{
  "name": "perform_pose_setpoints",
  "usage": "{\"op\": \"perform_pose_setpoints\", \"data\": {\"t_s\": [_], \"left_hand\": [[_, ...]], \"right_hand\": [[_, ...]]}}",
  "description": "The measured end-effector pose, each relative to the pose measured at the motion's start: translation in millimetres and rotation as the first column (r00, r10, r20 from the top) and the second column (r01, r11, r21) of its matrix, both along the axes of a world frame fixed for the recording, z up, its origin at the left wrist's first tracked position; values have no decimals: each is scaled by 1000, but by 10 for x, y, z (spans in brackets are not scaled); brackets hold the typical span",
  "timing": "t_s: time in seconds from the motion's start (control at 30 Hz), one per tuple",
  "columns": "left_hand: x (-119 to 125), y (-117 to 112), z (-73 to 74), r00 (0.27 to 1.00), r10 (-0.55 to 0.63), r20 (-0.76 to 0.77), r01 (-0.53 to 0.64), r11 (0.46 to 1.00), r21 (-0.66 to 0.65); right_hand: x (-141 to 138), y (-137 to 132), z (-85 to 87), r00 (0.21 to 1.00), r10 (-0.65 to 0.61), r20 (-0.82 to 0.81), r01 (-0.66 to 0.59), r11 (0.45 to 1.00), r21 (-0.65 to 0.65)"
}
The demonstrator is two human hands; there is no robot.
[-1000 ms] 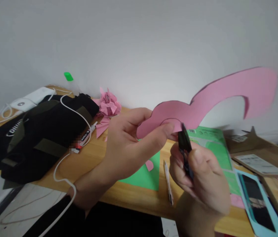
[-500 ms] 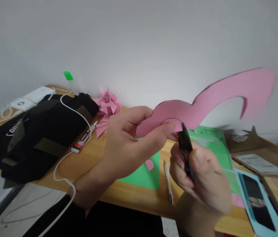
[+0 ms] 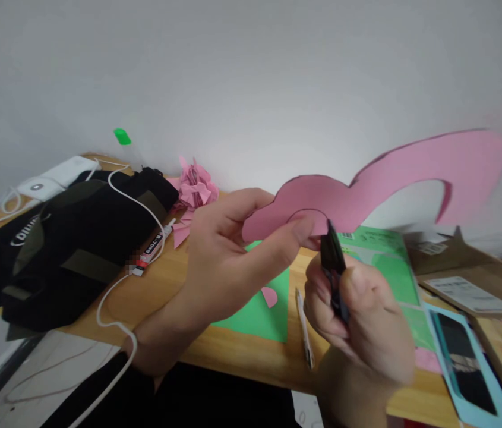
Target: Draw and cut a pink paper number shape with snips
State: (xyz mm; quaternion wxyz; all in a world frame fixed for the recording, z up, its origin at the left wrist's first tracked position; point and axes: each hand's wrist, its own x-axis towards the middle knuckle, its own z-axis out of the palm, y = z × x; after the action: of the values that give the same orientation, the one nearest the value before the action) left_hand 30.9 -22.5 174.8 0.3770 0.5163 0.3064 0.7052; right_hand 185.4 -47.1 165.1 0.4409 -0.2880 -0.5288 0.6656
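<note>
A curvy strip of pink paper (image 3: 317, 193), its outer edge scalloped, is held up above the desk. My left hand (image 3: 228, 255) pinches its left part between thumb and fingers. A dark curved line is drawn on the paper just above my thumb. My right hand (image 3: 362, 315) is closed around black scissors (image 3: 333, 258). Their blade tips meet the paper's lower edge at the right end of that line. The paper's right part arches away and ends in a hooked curve.
On the wooden desk (image 3: 242, 368) lie a green sheet (image 3: 272, 321) with a pink scrap (image 3: 270, 296), a pen (image 3: 304, 333), a glue tube (image 3: 152, 246), a black bag (image 3: 76, 232) and crumpled pink paper (image 3: 196, 184). A cardboard box (image 3: 460, 267) and a phone (image 3: 464, 362) are at right.
The pink paper has tilted slightly, its right end dropping a little and swinging right. Both hands stay nearly in place, the scissors still at the drawn line.
</note>
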Motion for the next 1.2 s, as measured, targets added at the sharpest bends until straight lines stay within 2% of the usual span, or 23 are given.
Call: {"op": "perform_pose_setpoints", "data": {"t_s": [0.07,0.3,0.43,0.5,0.6,0.8,1.2], "left_hand": [[12,-12,1,1000,23,6,-23,1000,0],[11,1,8,996,-56,64,53,998,44],[26,-5,-2,999,0,52,-1,1000,22],[33,-1,-17,999,18,39,-19,1000,24],[39,10,-44,998,-25,53,23,999,42],[83,-5,-81,998,-31,55,31,1000,3],[89,-31,-63,992,-88,93,93,995,-41]], "right_hand": [[-14,0,6,1000,6,-10,-6,1000,-7],[-3,-14,-17,999,30,-45,-32,998,-46],[-6,-19,-24,998,28,-58,-31,998,-47],[-19,-16,-24,998,29,-62,-31,999,-42],[-42,-10,-34,997,5,-71,-6,1000,-15],[-83,-17,-63,996,-45,-83,50,997,50],[-131,-14,-38,994,-54,-100,59,997,49]]}}
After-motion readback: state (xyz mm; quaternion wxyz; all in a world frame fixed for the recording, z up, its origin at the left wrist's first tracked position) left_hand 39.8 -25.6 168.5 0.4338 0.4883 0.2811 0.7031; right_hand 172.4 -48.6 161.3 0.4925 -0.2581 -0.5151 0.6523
